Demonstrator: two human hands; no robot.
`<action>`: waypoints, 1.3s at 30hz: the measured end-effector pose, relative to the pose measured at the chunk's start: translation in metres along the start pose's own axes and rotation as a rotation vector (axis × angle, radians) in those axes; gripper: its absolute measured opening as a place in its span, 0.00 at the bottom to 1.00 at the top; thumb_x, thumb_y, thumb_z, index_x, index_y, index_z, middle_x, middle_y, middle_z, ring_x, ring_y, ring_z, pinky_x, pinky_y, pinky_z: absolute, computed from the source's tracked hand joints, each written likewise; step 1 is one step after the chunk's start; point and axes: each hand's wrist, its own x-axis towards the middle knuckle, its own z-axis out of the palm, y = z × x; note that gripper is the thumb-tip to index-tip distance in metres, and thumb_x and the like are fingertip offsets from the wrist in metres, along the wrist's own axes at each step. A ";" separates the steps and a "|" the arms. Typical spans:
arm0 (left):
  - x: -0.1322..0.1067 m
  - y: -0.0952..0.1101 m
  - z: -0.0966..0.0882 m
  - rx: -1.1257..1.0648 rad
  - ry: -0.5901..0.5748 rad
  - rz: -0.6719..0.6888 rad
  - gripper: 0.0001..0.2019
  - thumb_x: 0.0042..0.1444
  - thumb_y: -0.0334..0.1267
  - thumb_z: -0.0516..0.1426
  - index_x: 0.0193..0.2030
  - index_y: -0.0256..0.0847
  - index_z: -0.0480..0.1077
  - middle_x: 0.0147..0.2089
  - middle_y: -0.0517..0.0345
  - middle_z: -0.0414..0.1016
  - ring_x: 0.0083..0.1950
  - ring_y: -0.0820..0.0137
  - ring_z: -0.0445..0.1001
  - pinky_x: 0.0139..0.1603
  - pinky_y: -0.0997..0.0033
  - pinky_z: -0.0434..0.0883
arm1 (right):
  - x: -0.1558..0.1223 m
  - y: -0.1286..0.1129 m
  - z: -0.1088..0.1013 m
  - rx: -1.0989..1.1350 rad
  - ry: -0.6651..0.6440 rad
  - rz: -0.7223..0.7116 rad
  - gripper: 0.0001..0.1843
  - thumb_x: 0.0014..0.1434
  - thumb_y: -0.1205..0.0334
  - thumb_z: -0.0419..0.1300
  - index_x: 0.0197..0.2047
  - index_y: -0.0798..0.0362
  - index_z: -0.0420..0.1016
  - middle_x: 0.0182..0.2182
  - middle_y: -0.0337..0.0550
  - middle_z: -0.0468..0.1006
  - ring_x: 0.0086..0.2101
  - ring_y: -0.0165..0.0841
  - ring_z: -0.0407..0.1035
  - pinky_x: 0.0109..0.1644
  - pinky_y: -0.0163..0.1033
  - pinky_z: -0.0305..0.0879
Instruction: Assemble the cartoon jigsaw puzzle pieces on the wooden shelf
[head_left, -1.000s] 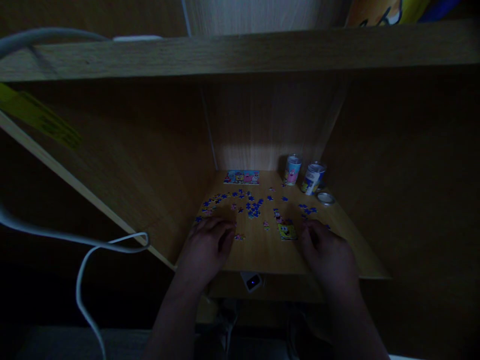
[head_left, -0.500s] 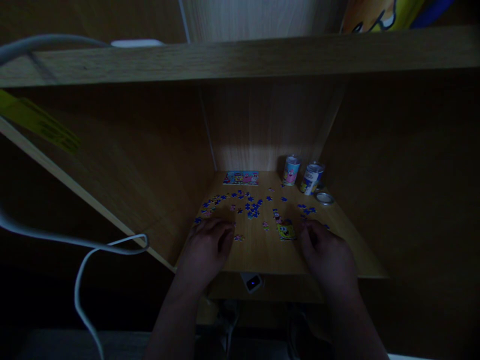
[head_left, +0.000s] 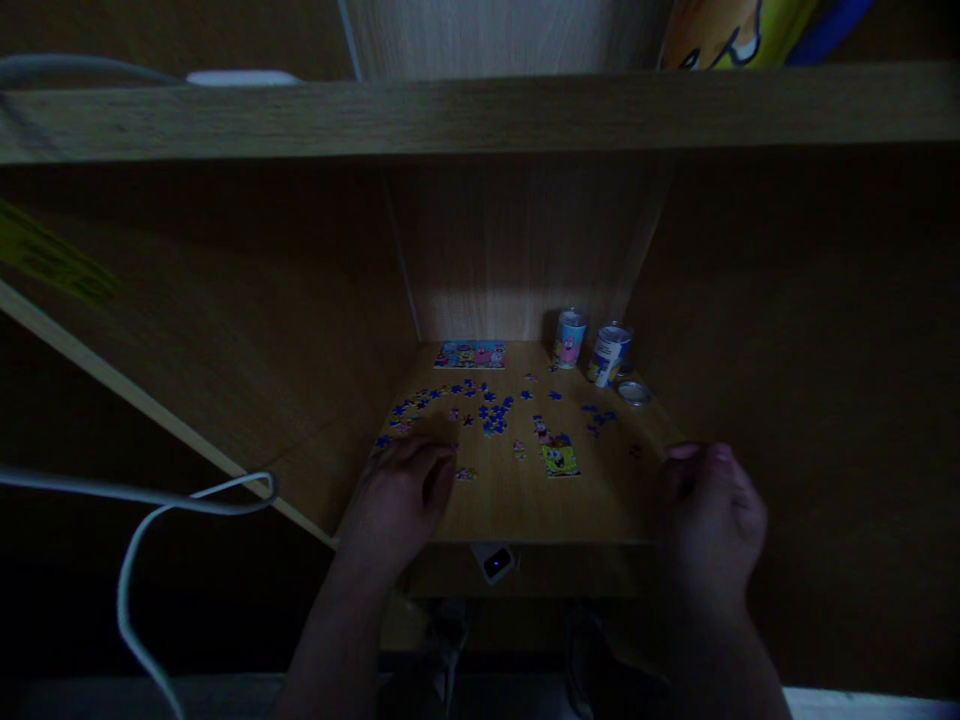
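Note:
My left hand (head_left: pixel 405 490) rests at the left front of the wooden shelf board (head_left: pixel 517 515), fingers curled down, close to loose puzzle pieces; what they hold, if anything, is hidden. Past the board's right front stands my right hand (head_left: pixel 712 515), thumb and fingers closed together; its contents cannot be made out. Between the hands lies a partly joined jigsaw puzzle (head_left: pixel 560 457) with a yellow cartoon face. A small joined pair of pieces (head_left: pixel 520 450) lies left of it. Blue-backed puzzle pieces (head_left: pixel 495 415) are scattered behind, several in a curved row.
A picture card (head_left: pixel 470 355) lies at the back. Two printed tins (head_left: pixel 570 340) (head_left: pixel 609 355) stand at the back right beside a round metal lid (head_left: pixel 634 393). An upper shelf (head_left: pixel 480 115) crosses above. A white cable (head_left: pixel 187 500) hangs left. Below sits a small device (head_left: pixel 495 563).
My right hand has moved right, away from the joined puzzle, and turned. Pieces at the right now lie uncovered. My left hand stays about where it was; the view has shifted slightly.

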 end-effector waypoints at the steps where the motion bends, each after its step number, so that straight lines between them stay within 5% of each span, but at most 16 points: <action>1: 0.000 0.000 0.000 -0.002 0.001 -0.001 0.09 0.74 0.38 0.60 0.53 0.50 0.82 0.56 0.54 0.87 0.58 0.53 0.84 0.64 0.43 0.80 | 0.000 -0.002 -0.002 0.045 0.055 0.020 0.28 0.78 0.35 0.52 0.38 0.48 0.76 0.23 0.36 0.67 0.25 0.35 0.62 0.31 0.42 0.58; 5: 0.001 -0.002 0.000 -0.026 0.000 0.005 0.10 0.74 0.39 0.59 0.53 0.49 0.83 0.56 0.53 0.87 0.58 0.54 0.84 0.64 0.43 0.80 | 0.010 -0.003 -0.011 0.107 0.132 0.033 0.23 0.77 0.38 0.51 0.39 0.46 0.72 0.24 0.34 0.63 0.26 0.36 0.61 0.32 0.42 0.59; 7: 0.002 -0.003 0.000 -0.032 0.001 0.016 0.10 0.75 0.39 0.58 0.54 0.48 0.83 0.57 0.53 0.87 0.57 0.54 0.85 0.64 0.43 0.80 | 0.018 0.003 -0.017 -0.015 0.097 -0.031 0.24 0.75 0.37 0.54 0.42 0.48 0.75 0.28 0.37 0.69 0.28 0.36 0.65 0.34 0.42 0.62; 10: 0.002 -0.005 0.001 -0.025 0.007 0.021 0.11 0.75 0.41 0.58 0.53 0.48 0.83 0.56 0.52 0.87 0.56 0.54 0.85 0.64 0.44 0.81 | 0.030 0.016 -0.023 -0.383 -0.082 -0.262 0.24 0.74 0.38 0.57 0.46 0.51 0.81 0.39 0.49 0.82 0.39 0.43 0.74 0.47 0.48 0.70; 16: 0.003 -0.005 0.001 -0.013 0.003 0.013 0.12 0.76 0.42 0.57 0.54 0.49 0.84 0.57 0.52 0.88 0.58 0.53 0.85 0.66 0.42 0.80 | 0.030 0.027 -0.016 -0.894 -0.375 -0.527 0.22 0.76 0.49 0.56 0.57 0.53 0.85 0.55 0.62 0.83 0.56 0.56 0.75 0.64 0.62 0.71; 23: 0.002 -0.003 0.001 -0.005 0.005 -0.003 0.12 0.75 0.41 0.57 0.55 0.47 0.83 0.58 0.51 0.88 0.58 0.51 0.86 0.65 0.40 0.81 | 0.013 0.022 -0.005 -0.870 -0.665 -0.656 0.27 0.81 0.55 0.48 0.76 0.45 0.76 0.73 0.47 0.77 0.77 0.50 0.61 0.78 0.64 0.63; 39: 0.000 0.003 -0.003 0.000 -0.030 0.014 0.13 0.76 0.38 0.58 0.58 0.50 0.84 0.61 0.53 0.87 0.62 0.55 0.84 0.69 0.40 0.79 | 0.013 0.029 -0.004 -0.837 -0.714 -0.645 0.31 0.82 0.44 0.48 0.78 0.45 0.73 0.75 0.45 0.75 0.77 0.49 0.63 0.81 0.63 0.59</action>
